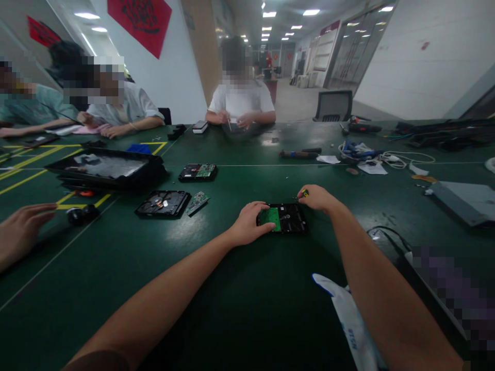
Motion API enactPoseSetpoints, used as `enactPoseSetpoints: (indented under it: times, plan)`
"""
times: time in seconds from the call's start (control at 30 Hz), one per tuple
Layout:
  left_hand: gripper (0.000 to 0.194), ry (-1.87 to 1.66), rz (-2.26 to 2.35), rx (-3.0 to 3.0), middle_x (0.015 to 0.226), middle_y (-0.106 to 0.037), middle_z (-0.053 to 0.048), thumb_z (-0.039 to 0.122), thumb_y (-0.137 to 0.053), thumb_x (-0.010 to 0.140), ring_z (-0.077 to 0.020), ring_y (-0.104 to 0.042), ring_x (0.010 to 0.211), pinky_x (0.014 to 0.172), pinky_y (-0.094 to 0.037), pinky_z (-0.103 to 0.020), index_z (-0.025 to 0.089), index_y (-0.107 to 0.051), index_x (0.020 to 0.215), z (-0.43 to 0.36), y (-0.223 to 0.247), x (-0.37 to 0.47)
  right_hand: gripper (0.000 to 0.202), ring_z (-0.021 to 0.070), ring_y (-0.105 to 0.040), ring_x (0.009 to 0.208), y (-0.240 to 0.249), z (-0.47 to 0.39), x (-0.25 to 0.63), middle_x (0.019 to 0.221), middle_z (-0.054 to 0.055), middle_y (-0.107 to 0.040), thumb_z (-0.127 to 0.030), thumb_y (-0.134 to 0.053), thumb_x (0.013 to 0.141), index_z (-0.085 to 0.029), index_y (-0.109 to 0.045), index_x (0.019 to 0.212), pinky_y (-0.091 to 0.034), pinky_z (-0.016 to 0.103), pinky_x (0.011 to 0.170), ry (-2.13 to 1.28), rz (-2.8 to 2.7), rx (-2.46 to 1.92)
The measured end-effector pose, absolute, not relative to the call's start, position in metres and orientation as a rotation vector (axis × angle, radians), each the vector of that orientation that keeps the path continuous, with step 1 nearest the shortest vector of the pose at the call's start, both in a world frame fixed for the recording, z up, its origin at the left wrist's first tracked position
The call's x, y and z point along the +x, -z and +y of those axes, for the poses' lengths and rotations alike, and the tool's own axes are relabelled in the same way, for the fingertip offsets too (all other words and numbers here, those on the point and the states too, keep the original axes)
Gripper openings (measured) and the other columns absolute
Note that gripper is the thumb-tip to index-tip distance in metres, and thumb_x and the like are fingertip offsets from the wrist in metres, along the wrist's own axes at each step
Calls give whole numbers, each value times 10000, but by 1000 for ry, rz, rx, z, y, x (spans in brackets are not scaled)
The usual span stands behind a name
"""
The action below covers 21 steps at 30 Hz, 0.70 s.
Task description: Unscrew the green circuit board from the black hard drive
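Note:
A black hard drive with a green circuit board (288, 218) lies flat on the dark green table (216, 278). My left hand (252, 222) grips its left end, thumb on the near side and fingers on the far side. Just beyond the drive's far right corner, my right hand (314, 198) is closed around a small yellow and black screwdriver (305, 193). Tiny screws (295, 198) seem to lie by its fingertips. Left of my hands are an opened drive (164, 204), a loose circuit board (198, 203) and another drive (197, 172).
A black tray (110, 167) stands at the left, with another person's hand (25, 232) near it. Cables (361, 152), a metal case (464, 201) and a white glove (350, 319) lie to the right. People sit across the table.

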<state>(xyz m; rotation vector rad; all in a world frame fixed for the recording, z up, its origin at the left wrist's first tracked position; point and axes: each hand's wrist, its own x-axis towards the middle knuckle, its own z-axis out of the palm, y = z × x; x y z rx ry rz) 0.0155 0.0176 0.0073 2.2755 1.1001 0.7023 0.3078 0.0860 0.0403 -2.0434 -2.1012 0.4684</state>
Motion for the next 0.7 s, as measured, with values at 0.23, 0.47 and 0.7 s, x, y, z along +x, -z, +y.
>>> enactPoseSetpoints:
  times: [0.23, 0.47, 0.7]
  plan:
    - [573, -722, 1106, 2275, 1468, -558, -144, 489, -712, 896, -335, -504, 1396, 1184, -394, -561, 215, -566, 1379, 17, -7, 16, 162, 244, -708, 920, -37, 86, 310, 1023, 98, -780, -233, -727, 815, -200, -772, 967, -514, 326, 753, -509, -2095, -2028]
    - [587, -715, 1105, 2274, 1466, -554, -154, 485, -707, 898, -329, -498, 1392, 1189, -389, -543, 195, -562, 1387, 17, -8, 16, 174, 256, -707, 977, -36, 89, 311, 1076, 102, -775, -240, -716, 837, -201, -770, 998, -521, 332, 811, -426, -2102, -2058]
    - [600, -720, 1105, 2253, 1469, -557, -141, 501, -708, 889, -325, -494, 1401, 1199, -381, -537, 207, -554, 1389, 17, -7, 16, 173, 270, -708, 1033, -38, 90, 311, 1107, 102, -774, -220, -708, 848, -201, -773, 1006, -524, 334, 868, -371, -2139, -2087]
